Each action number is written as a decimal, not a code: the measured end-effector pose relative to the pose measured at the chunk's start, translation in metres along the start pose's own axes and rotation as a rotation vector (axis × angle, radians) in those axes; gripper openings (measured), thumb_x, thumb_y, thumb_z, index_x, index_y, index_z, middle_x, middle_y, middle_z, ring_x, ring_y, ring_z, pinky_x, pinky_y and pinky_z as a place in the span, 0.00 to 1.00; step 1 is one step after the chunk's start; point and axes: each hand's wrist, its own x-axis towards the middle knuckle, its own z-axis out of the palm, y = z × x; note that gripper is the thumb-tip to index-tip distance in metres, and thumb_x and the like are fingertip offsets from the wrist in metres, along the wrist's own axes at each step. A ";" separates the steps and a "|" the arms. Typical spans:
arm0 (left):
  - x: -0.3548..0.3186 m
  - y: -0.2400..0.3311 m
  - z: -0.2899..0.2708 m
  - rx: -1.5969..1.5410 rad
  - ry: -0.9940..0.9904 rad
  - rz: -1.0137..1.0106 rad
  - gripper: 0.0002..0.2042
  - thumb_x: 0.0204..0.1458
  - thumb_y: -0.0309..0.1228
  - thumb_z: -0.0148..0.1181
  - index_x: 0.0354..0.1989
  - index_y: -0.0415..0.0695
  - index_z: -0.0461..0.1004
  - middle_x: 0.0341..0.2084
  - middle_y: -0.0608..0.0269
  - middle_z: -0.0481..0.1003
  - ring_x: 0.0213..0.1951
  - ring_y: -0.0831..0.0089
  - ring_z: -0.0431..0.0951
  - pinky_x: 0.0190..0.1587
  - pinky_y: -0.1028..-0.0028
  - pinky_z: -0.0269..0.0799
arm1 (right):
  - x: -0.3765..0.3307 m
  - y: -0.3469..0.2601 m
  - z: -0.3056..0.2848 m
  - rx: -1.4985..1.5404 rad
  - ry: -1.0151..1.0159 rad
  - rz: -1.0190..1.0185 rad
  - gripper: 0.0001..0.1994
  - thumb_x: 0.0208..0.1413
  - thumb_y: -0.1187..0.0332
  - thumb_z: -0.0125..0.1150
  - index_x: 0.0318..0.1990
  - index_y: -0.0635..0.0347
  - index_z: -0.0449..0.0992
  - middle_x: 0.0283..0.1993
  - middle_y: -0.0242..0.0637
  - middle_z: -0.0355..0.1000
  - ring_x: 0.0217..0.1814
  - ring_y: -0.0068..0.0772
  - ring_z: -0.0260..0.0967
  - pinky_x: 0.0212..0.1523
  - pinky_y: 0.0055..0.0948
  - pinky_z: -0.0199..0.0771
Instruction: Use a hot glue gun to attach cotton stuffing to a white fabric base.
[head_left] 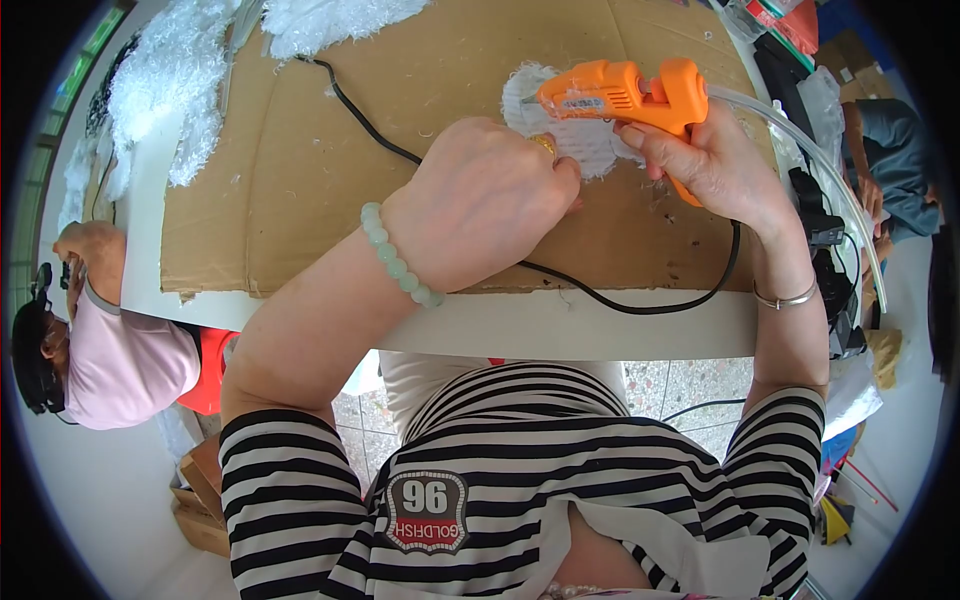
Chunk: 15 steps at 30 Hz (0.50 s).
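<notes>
My right hand [700, 160] grips an orange hot glue gun [630, 95], its nozzle pointing left over a white fluffy piece [580, 140] lying on the brown cardboard sheet [300, 180]. A clear glue stick [800, 150] sticks out of the gun's back, curving right. My left hand [490, 200], with a pale green bead bracelet at the wrist, presses down on the white fluffy piece with its fingers curled. The gun's black cord [640, 305] loops along the cardboard's near edge.
Piles of white fluffy material [170, 90] lie at the far left and top of the white table [560, 325]. A person in a pink top [120, 360] sits at the left. Another person [890, 170] and black gear are at the right.
</notes>
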 end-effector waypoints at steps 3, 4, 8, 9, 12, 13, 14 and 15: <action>0.001 0.000 0.000 0.003 -0.005 -0.001 0.09 0.39 0.32 0.61 0.15 0.41 0.70 0.10 0.61 0.68 0.15 0.66 0.72 0.20 0.70 0.65 | -0.001 -0.001 0.001 0.035 -0.005 -0.016 0.11 0.54 0.66 0.57 0.39 0.64 0.71 0.25 0.27 0.66 0.23 0.16 0.62 0.24 0.17 0.62; 0.001 0.000 -0.001 0.002 -0.010 -0.005 0.09 0.39 0.32 0.61 0.15 0.41 0.70 0.09 0.61 0.68 0.15 0.66 0.72 0.20 0.70 0.65 | -0.002 -0.003 0.001 0.051 -0.004 -0.012 0.11 0.53 0.66 0.57 0.39 0.64 0.70 0.25 0.27 0.66 0.23 0.16 0.62 0.24 0.17 0.62; 0.001 0.001 -0.002 0.014 -0.027 -0.005 0.09 0.39 0.32 0.61 0.15 0.41 0.70 0.10 0.61 0.68 0.16 0.66 0.72 0.20 0.70 0.65 | -0.005 -0.007 -0.002 0.050 -0.033 -0.031 0.10 0.54 0.66 0.57 0.37 0.64 0.70 0.25 0.27 0.67 0.23 0.16 0.62 0.24 0.17 0.62; 0.001 0.001 -0.002 0.015 -0.001 -0.004 0.09 0.39 0.32 0.61 0.15 0.41 0.70 0.10 0.61 0.68 0.16 0.66 0.72 0.20 0.70 0.66 | -0.005 -0.007 -0.003 0.072 -0.033 -0.017 0.10 0.54 0.66 0.57 0.38 0.64 0.70 0.24 0.28 0.67 0.23 0.17 0.62 0.24 0.17 0.62; 0.001 0.001 -0.002 0.020 0.015 -0.002 0.09 0.39 0.32 0.61 0.15 0.41 0.70 0.11 0.60 0.69 0.16 0.66 0.72 0.20 0.70 0.66 | -0.004 -0.003 -0.008 0.068 -0.030 0.013 0.11 0.55 0.65 0.55 0.39 0.65 0.72 0.24 0.28 0.67 0.23 0.17 0.63 0.24 0.17 0.62; 0.001 0.001 -0.002 0.024 0.006 -0.002 0.09 0.39 0.32 0.61 0.15 0.41 0.70 0.11 0.60 0.69 0.16 0.66 0.72 0.21 0.71 0.66 | -0.003 -0.001 -0.009 0.041 -0.030 0.032 0.13 0.56 0.64 0.54 0.40 0.66 0.72 0.23 0.28 0.67 0.23 0.18 0.63 0.24 0.17 0.62; 0.001 0.000 -0.002 0.023 0.006 0.000 0.09 0.39 0.32 0.61 0.15 0.41 0.70 0.11 0.60 0.69 0.16 0.66 0.72 0.21 0.71 0.66 | -0.003 -0.001 -0.010 0.042 -0.028 0.033 0.13 0.56 0.64 0.54 0.40 0.66 0.72 0.23 0.28 0.67 0.23 0.18 0.63 0.24 0.17 0.62; 0.001 0.000 -0.002 0.024 0.009 -0.001 0.09 0.39 0.32 0.61 0.15 0.41 0.70 0.12 0.60 0.69 0.16 0.66 0.73 0.21 0.71 0.66 | -0.003 0.000 -0.009 0.126 0.033 -0.008 0.14 0.56 0.63 0.53 0.41 0.67 0.73 0.23 0.29 0.67 0.23 0.18 0.63 0.24 0.18 0.62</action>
